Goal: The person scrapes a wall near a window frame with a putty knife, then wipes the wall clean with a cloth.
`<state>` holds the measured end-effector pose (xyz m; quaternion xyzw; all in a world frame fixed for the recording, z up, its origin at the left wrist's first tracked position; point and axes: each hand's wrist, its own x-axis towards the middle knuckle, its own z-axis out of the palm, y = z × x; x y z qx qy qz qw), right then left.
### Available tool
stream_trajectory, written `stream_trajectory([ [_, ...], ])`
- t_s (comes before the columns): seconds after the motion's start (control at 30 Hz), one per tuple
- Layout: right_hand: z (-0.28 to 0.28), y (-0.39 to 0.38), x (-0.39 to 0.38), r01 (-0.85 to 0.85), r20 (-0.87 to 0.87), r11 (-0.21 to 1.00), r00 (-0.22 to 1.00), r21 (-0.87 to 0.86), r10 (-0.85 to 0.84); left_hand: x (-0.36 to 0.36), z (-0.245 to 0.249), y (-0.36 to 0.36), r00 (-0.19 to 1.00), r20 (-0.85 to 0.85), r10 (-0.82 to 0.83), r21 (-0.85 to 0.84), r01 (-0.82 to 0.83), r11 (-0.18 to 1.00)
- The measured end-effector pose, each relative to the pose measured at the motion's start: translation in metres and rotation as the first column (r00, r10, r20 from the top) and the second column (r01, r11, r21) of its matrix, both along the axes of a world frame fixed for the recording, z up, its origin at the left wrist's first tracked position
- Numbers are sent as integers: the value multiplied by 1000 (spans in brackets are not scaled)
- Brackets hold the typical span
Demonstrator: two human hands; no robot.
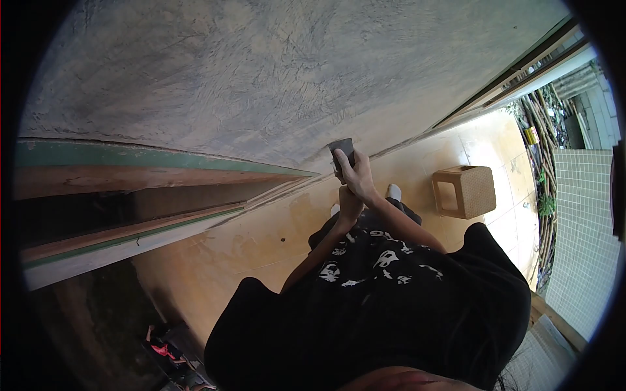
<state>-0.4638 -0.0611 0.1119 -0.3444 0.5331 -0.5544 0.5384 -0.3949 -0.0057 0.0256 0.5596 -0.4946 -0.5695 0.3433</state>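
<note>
Overhead, so to speak: the grey plastered wall (261,72) fills the frame from 9 through 12 to 2 o'clock. The tan tiled floor (261,241) runs below it, from centre out to 3 o'clock. A green-edged timber frame (130,163) sits at 9 o'clock, with dark gaps between its boards. A brown woven stool (464,191) stands on the floor at 3 o'clock of my hands, well apart from them.

My right hand (355,174) is at frame centre, fingers wrapped around a dark block (342,147). The block sits at 12 o'clock of that hand, with its face pressed to the wall's lower edge. My left hand (349,203) lies at 6 o'clock of the right, against the right wrist. I cannot tell whether it grips or only rests there.
</note>
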Motion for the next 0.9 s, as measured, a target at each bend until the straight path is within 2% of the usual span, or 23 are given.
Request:
stream_trajectory([
  [0.1, -1, -2, -2, -18, -76, 1000, 997, 21, 20, -4, 3, 0, 1000, -9, -9, -65, 8, 998],
  [0.17, 0, -1, -4, -23, -106, 999, 994, 23, 26, -7, 8, -2, 1000, -19, 10, -177, -13, 984],
  [0.33, -3, -5, -5, -27, -146, 999, 989, 31, 32, -8, 8, -12, 1000, -4, -2, -237, 1, 972],
  [0.43, 16, -3, -6, -13, -188, 1000, 982, 17, 16, -11, 7, -15, 1000, 1, 2, -281, -2, 960],
  [0.53, 23, -3, -8, -50, -188, 995, 980, 89, 66, -25, 5, -24, 1000, 4, -3, -318, 4, 948],
  [0.6, 25, -5, -5, -28, -207, 999, 978, 16, 31, -22, 3, -25, 1000, 2, -9, -340, 9, 940],
  [0.7, 21, -4, -5, -21, -261, 999, 965, 39, 31, -15, 4, -24, 1000, 3, 5, -394, -3, 919],
  [0.83, 10, 0, 1, -3, -131, 999, 991, 37, 8, -9, 5, -26, 999, 34, 30, -451, -12, 892],
  [0.9, 37, -7, -6, -52, -214, 999, 975, 14, 54, -17, 5, -23, 998, 46, 35, -483, -8, 876],
])
